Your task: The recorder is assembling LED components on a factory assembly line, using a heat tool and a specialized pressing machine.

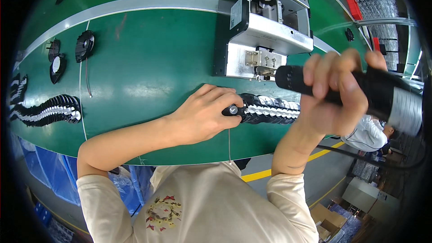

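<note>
My left hand (pixel 208 111) rests on the green bench with thumb and fingers closed round a small black part (pixel 232 110) that has a round dark centre. A thin lead (pixel 229 146) hangs from below that part toward the bench's front edge. Right beside it lies a row of stacked black parts with white centres (pixel 272 108). My right hand (pixel 335 87), partly blurred, is raised at the right and wrapped round a black electric screwdriver (pixel 378 91) with a silvery section. The tool lies across my view, before the screw feeder's lower right corner; its tip cannot be made out.
A metal screw feeder (pixel 274 31) stands behind the row. Another curved row of black parts (pixel 49 110) lies at the left. Several loose black parts (pixel 84 46) are farther back, one with a lead. A cable (pixel 373 162) loops at the right; another person (pixel 366 134) is beyond.
</note>
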`<move>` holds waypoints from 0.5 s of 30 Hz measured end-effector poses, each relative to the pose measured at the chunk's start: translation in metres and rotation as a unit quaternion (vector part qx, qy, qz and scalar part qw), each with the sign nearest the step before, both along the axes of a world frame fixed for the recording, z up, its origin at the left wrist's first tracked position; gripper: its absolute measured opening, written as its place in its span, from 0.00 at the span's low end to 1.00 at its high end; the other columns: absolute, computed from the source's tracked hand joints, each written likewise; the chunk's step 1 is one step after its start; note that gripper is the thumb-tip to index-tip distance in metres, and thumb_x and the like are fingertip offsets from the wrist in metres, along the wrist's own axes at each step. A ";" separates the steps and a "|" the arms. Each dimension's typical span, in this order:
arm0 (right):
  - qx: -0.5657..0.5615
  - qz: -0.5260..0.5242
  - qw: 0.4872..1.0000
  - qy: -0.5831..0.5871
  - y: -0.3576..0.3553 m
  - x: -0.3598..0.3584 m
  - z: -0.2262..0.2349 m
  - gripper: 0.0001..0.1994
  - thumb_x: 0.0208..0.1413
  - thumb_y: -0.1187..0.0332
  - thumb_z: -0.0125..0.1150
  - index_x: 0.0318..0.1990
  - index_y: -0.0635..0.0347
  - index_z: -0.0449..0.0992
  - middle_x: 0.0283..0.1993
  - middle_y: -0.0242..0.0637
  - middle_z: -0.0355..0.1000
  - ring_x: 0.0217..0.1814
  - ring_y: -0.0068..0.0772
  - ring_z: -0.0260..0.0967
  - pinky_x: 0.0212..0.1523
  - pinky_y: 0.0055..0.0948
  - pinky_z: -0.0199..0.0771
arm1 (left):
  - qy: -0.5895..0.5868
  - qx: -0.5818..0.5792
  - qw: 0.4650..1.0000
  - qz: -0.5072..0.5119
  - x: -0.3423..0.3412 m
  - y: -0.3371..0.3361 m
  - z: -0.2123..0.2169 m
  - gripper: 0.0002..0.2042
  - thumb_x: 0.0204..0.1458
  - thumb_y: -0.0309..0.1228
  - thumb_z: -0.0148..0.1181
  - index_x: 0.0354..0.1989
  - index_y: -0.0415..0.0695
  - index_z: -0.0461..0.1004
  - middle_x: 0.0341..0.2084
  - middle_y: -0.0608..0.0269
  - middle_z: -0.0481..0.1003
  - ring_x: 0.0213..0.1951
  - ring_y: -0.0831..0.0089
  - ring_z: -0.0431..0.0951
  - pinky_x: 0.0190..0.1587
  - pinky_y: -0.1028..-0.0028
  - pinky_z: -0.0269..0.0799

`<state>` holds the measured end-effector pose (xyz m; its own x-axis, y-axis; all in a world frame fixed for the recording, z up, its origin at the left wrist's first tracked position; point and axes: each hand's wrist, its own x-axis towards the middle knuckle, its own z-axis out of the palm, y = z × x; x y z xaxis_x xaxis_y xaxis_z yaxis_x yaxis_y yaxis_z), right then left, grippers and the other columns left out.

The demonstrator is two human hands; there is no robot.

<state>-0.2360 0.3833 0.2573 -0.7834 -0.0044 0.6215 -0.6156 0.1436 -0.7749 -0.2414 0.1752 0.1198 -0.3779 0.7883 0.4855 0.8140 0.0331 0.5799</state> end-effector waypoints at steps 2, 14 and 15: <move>-0.073 -0.066 0.995 -0.034 -0.017 -0.006 -0.004 0.22 0.50 0.74 0.51 0.56 0.56 0.65 0.25 0.32 0.58 0.18 0.24 0.54 0.25 0.32 0.63 | 0.000 0.001 1.000 0.000 0.001 0.000 -0.001 0.09 0.44 0.28 0.66 0.36 0.50 0.82 0.47 0.62 0.73 0.54 0.59 0.75 0.54 0.61 0.69; -0.136 -0.020 0.988 -0.077 -0.035 0.064 -0.031 0.21 0.51 0.77 0.53 0.53 0.57 0.60 0.23 0.33 0.61 0.14 0.24 0.57 0.21 0.31 0.65 | -0.005 0.002 1.000 0.006 0.004 0.000 -0.006 0.09 0.42 0.28 0.62 0.33 0.51 0.83 0.47 0.63 0.73 0.55 0.63 0.73 0.56 0.64 0.66; -0.144 -0.027 0.986 -0.081 -0.038 0.066 -0.033 0.21 0.51 0.77 0.54 0.53 0.57 0.60 0.23 0.33 0.61 0.14 0.24 0.56 0.21 0.31 0.65 | -0.007 0.000 1.000 0.006 0.005 0.000 -0.006 0.08 0.43 0.28 0.62 0.33 0.51 0.83 0.47 0.63 0.73 0.54 0.63 0.73 0.56 0.64 0.66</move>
